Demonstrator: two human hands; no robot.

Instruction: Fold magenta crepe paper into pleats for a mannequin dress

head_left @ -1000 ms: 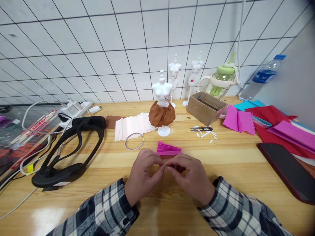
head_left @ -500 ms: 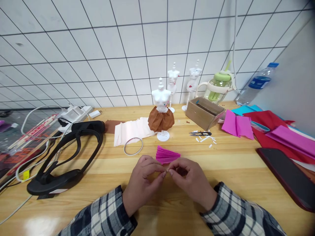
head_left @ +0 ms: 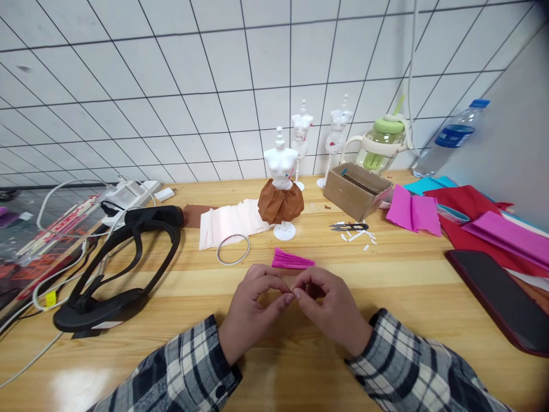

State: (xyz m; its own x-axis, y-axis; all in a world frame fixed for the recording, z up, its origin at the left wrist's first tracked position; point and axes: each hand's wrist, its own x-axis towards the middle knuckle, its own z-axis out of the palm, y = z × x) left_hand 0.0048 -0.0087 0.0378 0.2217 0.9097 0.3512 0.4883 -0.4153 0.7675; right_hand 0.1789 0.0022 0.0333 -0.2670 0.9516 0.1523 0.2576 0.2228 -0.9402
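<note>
My left hand [head_left: 260, 306] and my right hand [head_left: 330, 303] meet near the front middle of the table, both in a pinch with fingertips touching. Whatever lies between the fingertips is too small to name. Just beyond them is a pleated strip of magenta paper [head_left: 292, 259], folded like a fan, partly behind my fingers. Farther back stands a small white dress form [head_left: 281, 162] wearing a gathered brown paper skirt [head_left: 280, 203]. A thin metal ring [head_left: 233, 263] rests to its left, touching a pale pink crepe paper sheet [head_left: 231, 223].
Black thread snips [head_left: 349, 226] lie among white scraps. Behind are two bare dress forms [head_left: 301, 137], a cardboard box [head_left: 351, 197] and a green-lidded cup [head_left: 381, 143]. At right are a phone [head_left: 497, 297] and folded coloured papers [head_left: 472, 217]; at left, a black headset frame [head_left: 115, 274] and cables.
The magenta fan's pleats look more closed together than before. My hands stay pinched together with only a slight shift, and the whole view has moved a little.
</note>
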